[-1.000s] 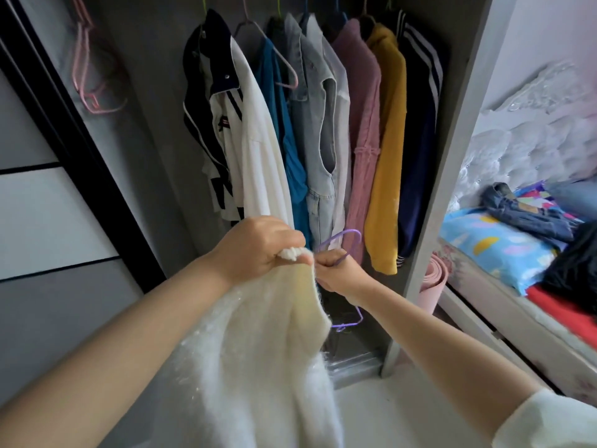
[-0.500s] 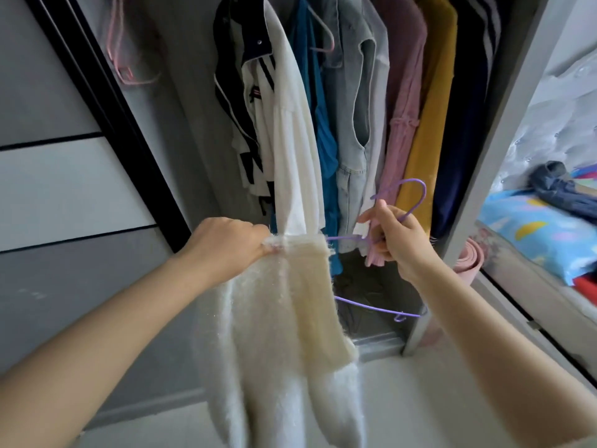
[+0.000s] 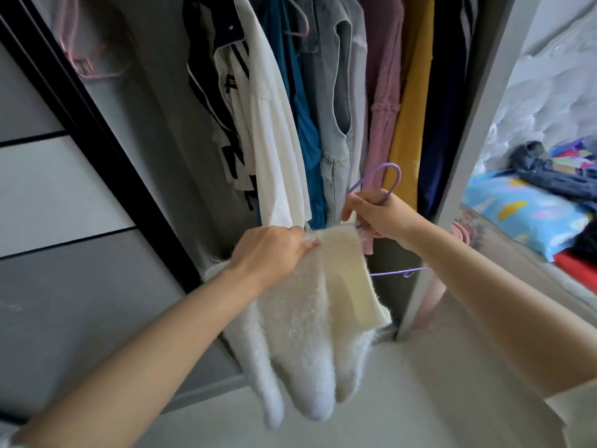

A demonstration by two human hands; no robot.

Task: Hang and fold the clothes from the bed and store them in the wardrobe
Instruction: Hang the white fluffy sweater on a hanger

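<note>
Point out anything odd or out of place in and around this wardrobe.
A rolled pink mat stands wedged between the wardrobe's side panel and the bed. Jeans lie crumpled on the bed. A pink hanger hangs empty among the clothes.

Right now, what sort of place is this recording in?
Most likely a home bedroom: an open wardrobe with hanging clothes, and beside it a bed with a padded headboard.
</note>
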